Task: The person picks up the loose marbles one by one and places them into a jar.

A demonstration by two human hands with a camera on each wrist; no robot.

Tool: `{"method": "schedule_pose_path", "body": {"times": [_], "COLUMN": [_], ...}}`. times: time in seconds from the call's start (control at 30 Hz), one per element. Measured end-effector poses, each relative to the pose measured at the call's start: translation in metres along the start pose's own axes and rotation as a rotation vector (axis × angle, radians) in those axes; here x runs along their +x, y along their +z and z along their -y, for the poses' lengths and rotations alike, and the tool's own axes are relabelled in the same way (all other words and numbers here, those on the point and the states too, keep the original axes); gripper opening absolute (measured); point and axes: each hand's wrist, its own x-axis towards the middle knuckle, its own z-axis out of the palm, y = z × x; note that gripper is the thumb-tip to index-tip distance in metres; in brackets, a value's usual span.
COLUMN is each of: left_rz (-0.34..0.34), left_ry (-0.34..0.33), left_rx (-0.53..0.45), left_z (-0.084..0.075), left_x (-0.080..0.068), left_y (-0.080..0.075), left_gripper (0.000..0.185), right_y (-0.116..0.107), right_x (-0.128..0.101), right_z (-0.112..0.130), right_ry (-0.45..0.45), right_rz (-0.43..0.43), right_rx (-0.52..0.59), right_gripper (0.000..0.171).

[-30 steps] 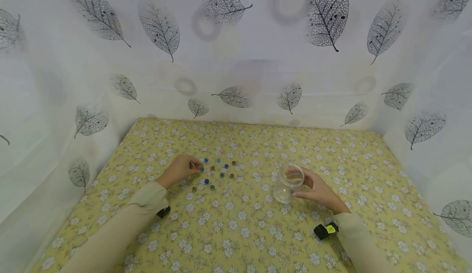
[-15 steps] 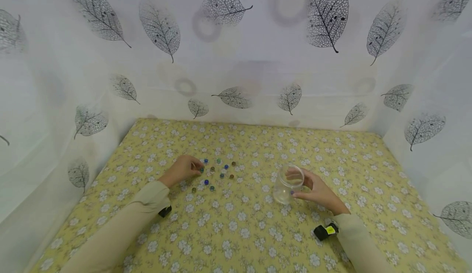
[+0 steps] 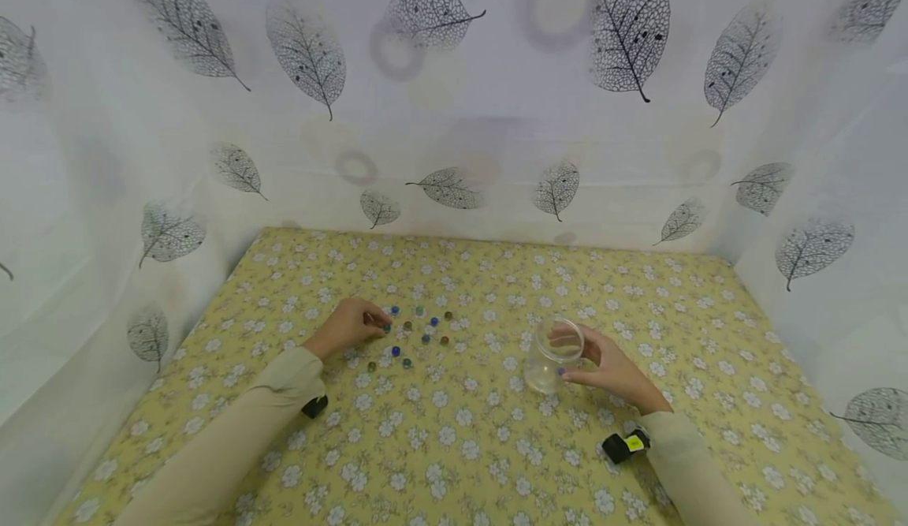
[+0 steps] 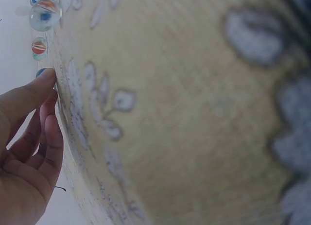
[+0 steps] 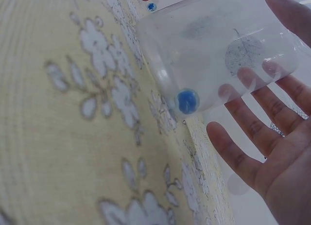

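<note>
Glass marble (image 4: 40, 72), mostly hidden, is pinched by left hand (image 3: 344, 327); right hand (image 3: 608, 367) grips jar (image 3: 542, 370).

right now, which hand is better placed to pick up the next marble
Likely the left hand: its fingertips are right at a marble, with the other loose marbles close by. The right hand holds the jar, away from those marbles.

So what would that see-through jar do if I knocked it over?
The jar would likely roll, because it's round. It might be slippery, since it looks smooth and shiny. It's probably stiff: the fingers of the right hand don't seem to dent it.
</note>
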Motion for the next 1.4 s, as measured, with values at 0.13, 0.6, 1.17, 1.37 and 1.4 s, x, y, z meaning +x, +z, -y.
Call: {"method": "schedule_pose_path", "body": {"times": [0.13,0.6,1.17,1.37,1.4], "left_rz": [-0.003,-0.008,-0.081,-0.114,-0.118], "left_ry": [0.012,0.007,0.058,0.109,0.118], "left_rx": [0.010,0.017,0.026,0.059,0.064], "left_z": [0.001,0.001,-0.010,-0.024,-0.028], "left_x": [0.000,0.000,-0.007,-0.011,-0.011], "left_y": [0.000,0.000,-0.011,-0.015,-0.016], "left_gripper": [0.018,0.018,0.017,0.018,0.018], "right_y": [0.000,0.000,0.000,0.000,0.000], "right_x": [0.000,0.001,-0.001,0.001,0.001], "right_z": [0.000,0.001,0.001,0.001,0.001], "right_ry": [0.001,-0.003,0.007,0.000,0.003], "right_rz": [-0.002,0.001,-0.004,-0.006,-0.006], "right_rx": [-0.007,-0.003,-0.013,-0.025,-0.023], "right_gripper": [0.063,0.064,0.063,0.065,0.065]}}
